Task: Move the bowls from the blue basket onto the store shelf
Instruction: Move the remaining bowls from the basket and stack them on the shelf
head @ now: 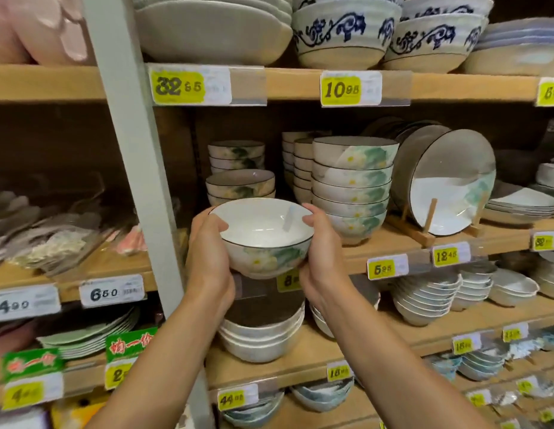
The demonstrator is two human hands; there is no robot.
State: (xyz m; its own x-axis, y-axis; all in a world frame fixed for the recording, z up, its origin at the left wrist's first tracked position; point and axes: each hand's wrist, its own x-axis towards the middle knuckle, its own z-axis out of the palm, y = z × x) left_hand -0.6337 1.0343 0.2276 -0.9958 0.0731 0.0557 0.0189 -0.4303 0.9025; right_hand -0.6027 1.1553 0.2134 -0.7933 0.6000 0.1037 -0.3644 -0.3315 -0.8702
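A white bowl (263,236) with a dark rim and a green-and-yellow flower print is held in both hands in front of the middle wooden shelf (393,239). My left hand (207,255) grips its left side, thumb over the rim. My right hand (322,252) grips its right side, thumb on the rim. Just behind the bowl stands a short stack of matching small bowls (240,187). A taller stack of the same print (351,187) rises to the right. The blue basket is out of view.
A grey shelf upright (130,156) runs down just left of my hands. A large plate (449,184) leans on a wooden stand at the right. More bowls (260,335) sit on the shelf below, blue-patterned bowls (344,29) above. Yellow price tags line the shelf edges.
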